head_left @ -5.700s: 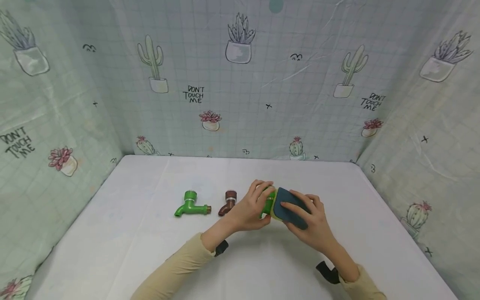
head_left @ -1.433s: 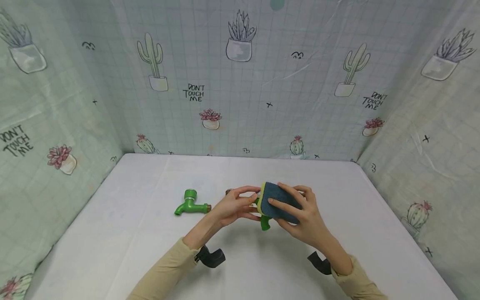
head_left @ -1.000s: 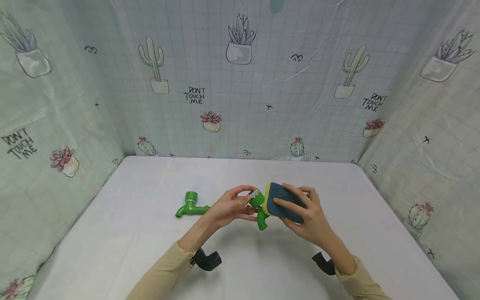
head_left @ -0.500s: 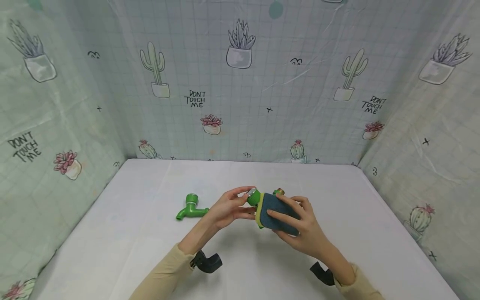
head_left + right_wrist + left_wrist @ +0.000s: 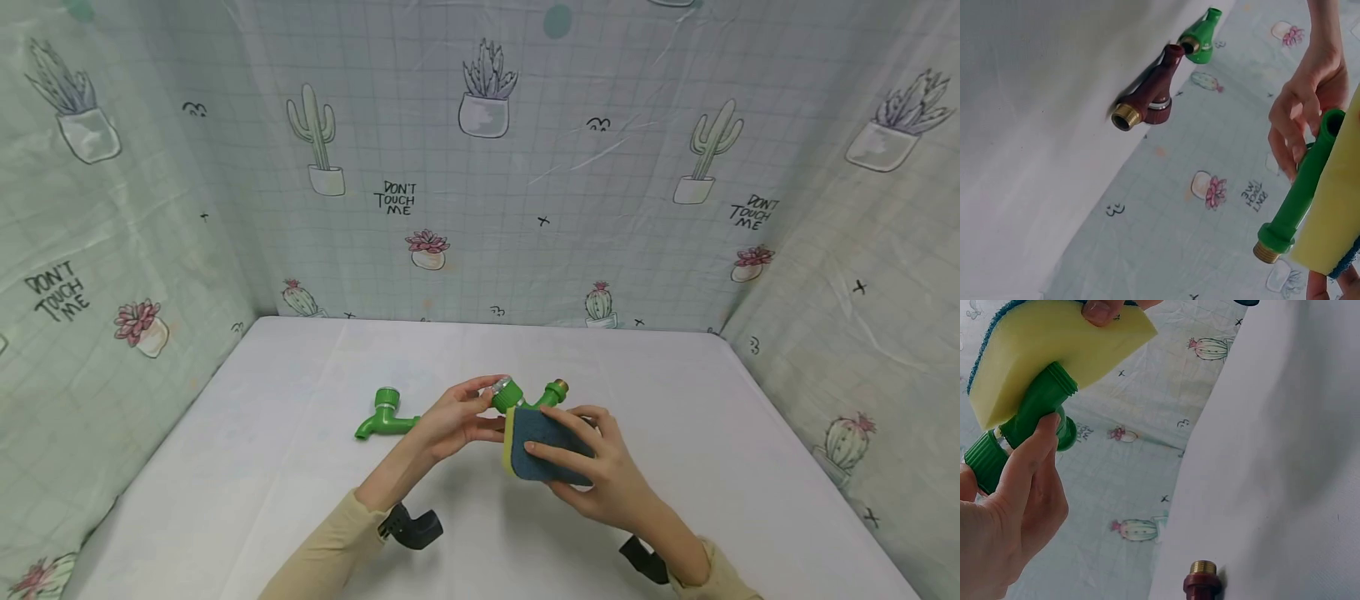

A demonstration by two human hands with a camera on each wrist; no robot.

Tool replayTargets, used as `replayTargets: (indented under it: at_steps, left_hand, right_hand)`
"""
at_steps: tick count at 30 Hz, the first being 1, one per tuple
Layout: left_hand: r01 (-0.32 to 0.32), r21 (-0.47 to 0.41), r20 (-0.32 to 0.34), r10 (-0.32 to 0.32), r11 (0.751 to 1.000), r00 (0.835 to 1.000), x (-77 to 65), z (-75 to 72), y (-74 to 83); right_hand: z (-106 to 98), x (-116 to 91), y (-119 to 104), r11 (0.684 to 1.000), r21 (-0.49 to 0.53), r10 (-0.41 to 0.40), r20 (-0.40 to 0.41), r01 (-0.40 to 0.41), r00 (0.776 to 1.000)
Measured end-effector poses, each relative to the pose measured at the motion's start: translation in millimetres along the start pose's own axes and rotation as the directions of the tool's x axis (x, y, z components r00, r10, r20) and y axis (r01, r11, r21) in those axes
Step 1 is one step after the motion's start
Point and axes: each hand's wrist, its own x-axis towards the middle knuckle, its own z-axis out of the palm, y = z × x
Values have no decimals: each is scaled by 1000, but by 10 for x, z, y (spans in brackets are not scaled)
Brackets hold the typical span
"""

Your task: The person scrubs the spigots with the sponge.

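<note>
My left hand (image 5: 457, 421) holds a green tap (image 5: 508, 396) above the white table, gripping it around the knob end. In the left wrist view its fingers and thumb curl about the ribbed knob (image 5: 988, 461) and body. A sponge (image 5: 551, 446), yellow on one side and dark blue on the other, is gripped from its blue side by my right hand (image 5: 603, 467). Its yellow face lies against the tap's spout side in the left wrist view. The brass threaded end (image 5: 1266, 252) of the tap points away from me.
Another green tap (image 5: 387, 415) lies on the white table (image 5: 300, 483) at left, partly behind my left hand. A dark red tap (image 5: 1155, 94) lies beside it, hidden in the head view. Patterned cloth walls (image 5: 480, 208) enclose the table's back and sides.
The left hand has shifted its grip to the knob and turned the green tap, threaded end now outward. My right hand has moved the sponge along the tap, lately down and to the left.
</note>
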Motion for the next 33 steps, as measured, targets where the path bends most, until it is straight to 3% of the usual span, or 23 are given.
replayTargets:
  at_steps: [13,21,28,33]
  left_hand:
    - [-18,55,71,14,998,997,-45,-66,-34]
    - [-35,32,107,32,999,994,-47,-66,-18]
    - [-26,34,70,24,999,997,-73,-55,-15]
    - [-44,24,77,42,999,996,-76,-41,-33]
  right_hand:
    - [-59,-11,166,997,-24,67,-47,-68,997]
    - [-125,-73,307,983,-71,165,-40,-168,985]
    - [-99,-50,264,989,-14,147,-59,-148,987]
    - [-77,-21,167,992,17,128,-52,-127,990]
